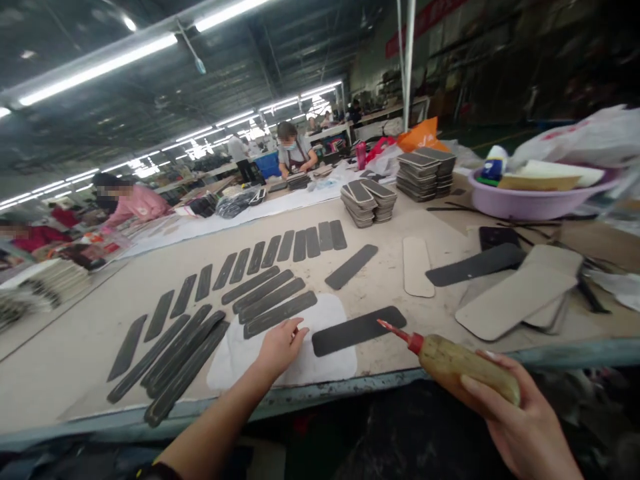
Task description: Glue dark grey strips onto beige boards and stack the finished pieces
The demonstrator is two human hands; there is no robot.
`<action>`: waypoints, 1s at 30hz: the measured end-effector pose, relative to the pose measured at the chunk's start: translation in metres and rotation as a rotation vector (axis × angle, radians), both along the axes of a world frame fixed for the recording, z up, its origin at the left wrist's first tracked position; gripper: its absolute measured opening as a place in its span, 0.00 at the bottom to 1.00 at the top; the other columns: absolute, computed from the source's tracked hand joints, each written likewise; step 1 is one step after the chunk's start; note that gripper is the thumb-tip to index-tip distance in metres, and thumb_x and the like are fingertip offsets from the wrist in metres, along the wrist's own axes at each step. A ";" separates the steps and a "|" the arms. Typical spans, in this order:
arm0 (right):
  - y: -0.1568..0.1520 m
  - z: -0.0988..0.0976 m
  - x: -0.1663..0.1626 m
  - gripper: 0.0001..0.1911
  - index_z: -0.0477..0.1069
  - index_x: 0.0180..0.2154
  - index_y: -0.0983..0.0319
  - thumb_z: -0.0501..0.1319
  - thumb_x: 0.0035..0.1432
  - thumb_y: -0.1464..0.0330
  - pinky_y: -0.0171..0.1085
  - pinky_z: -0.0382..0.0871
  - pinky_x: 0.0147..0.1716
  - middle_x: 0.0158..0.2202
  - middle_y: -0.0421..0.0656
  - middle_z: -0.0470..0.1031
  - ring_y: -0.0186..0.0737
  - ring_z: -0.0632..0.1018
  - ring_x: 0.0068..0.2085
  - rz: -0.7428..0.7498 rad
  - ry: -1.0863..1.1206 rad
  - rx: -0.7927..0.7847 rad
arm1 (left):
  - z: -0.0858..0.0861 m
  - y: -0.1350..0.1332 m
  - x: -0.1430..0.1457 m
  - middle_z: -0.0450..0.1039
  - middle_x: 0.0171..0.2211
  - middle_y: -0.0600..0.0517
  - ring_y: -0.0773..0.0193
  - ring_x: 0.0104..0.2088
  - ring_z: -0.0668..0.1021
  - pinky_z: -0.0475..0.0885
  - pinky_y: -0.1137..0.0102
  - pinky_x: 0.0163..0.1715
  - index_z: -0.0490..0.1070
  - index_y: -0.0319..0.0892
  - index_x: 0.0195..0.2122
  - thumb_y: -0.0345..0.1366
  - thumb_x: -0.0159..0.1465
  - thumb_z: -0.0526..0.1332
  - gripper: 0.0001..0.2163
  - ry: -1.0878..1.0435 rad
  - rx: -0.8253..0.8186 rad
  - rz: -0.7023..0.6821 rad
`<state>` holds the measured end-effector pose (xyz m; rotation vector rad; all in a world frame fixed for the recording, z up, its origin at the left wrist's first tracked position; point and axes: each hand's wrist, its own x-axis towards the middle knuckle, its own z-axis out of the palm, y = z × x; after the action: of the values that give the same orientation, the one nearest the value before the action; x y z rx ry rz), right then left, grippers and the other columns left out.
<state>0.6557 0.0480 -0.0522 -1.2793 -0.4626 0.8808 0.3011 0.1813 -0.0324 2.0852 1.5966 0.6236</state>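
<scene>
My right hand [520, 407] is wrapped round a yellowish glue bottle [470, 367] with a red nozzle. The nozzle's tip points left, over the right end of a dark rounded strip [357, 330]; whether it touches cannot be told. That strip lies partly on a white sheet [330, 307] at the table's near edge. Just left of the strip, my left hand [283, 343] hovers over or rests on the sheet with thumb and fingers apart, holding nothing. Several more dark strips [273, 303] lie beside it, some overlapping, with a row of others [255, 258] behind.
Pale rounded panels [520, 293] overlap at the right, near a single pale strip [419, 267]. Stacked panels [425, 173] stand farther back, beside a purple basin [540, 200] full of items. Co-workers [295, 150] sit across and at the left. The table edge [390, 380] runs close to me.
</scene>
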 end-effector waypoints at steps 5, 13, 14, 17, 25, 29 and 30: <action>0.002 0.016 -0.022 0.31 0.67 0.43 0.59 0.72 0.36 0.59 0.36 0.73 0.32 0.41 0.44 0.73 0.44 0.76 0.36 0.123 -0.351 -0.071 | -0.007 -0.025 -0.011 0.73 0.40 0.44 0.61 0.41 0.74 0.72 0.64 0.44 0.73 0.40 0.45 0.33 0.65 0.54 0.11 0.169 0.400 -0.462; 0.024 0.026 -0.077 0.23 0.66 0.44 0.60 0.66 0.49 0.57 0.40 0.71 0.38 0.39 0.44 0.71 0.44 0.74 0.37 0.321 -0.939 0.093 | -0.027 -0.030 -0.011 0.75 0.39 0.45 0.62 0.40 0.75 0.71 0.64 0.45 0.73 0.39 0.44 0.31 0.66 0.54 0.10 0.133 0.439 -0.559; 0.026 0.025 -0.083 0.21 0.66 0.44 0.60 0.65 0.50 0.58 0.41 0.70 0.38 0.39 0.45 0.71 0.44 0.74 0.38 0.347 -1.006 0.125 | -0.027 -0.030 -0.012 0.75 0.39 0.45 0.62 0.40 0.75 0.71 0.64 0.45 0.73 0.39 0.44 0.31 0.66 0.53 0.11 0.131 0.430 -0.561; 0.033 0.026 -0.097 0.17 0.65 0.43 0.61 0.63 0.54 0.60 0.42 0.69 0.39 0.39 0.46 0.70 0.45 0.73 0.39 0.398 -1.126 0.209 | -0.026 -0.030 -0.012 0.75 0.40 0.44 0.61 0.41 0.75 0.70 0.63 0.46 0.72 0.39 0.45 0.32 0.66 0.51 0.12 0.131 0.392 -0.567; 0.046 0.024 -0.115 0.15 0.64 0.43 0.60 0.61 0.56 0.62 0.43 0.70 0.38 0.38 0.47 0.69 0.45 0.73 0.39 0.446 -1.202 0.273 | -0.022 -0.031 -0.011 0.75 0.39 0.45 0.61 0.41 0.75 0.68 0.63 0.47 0.72 0.40 0.44 0.31 0.67 0.49 0.13 0.146 0.334 -0.578; 0.046 0.022 -0.112 0.15 0.64 0.43 0.60 0.61 0.56 0.62 0.41 0.69 0.38 0.38 0.46 0.69 0.44 0.73 0.39 0.430 -1.207 0.224 | -0.025 -0.031 -0.011 0.74 0.40 0.45 0.61 0.40 0.74 0.68 0.63 0.47 0.72 0.40 0.44 0.31 0.67 0.50 0.12 0.153 0.356 -0.569; 0.046 0.023 -0.110 0.15 0.63 0.43 0.60 0.61 0.56 0.62 0.41 0.69 0.38 0.38 0.45 0.69 0.44 0.73 0.39 0.415 -1.212 0.206 | -0.026 -0.030 -0.012 0.74 0.40 0.46 0.61 0.40 0.74 0.68 0.63 0.46 0.72 0.40 0.44 0.31 0.67 0.50 0.12 0.152 0.363 -0.568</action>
<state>0.5459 0.0939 -0.0296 -1.4392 -1.7669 0.2622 0.2895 0.1508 -0.0583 2.7496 0.9185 0.5864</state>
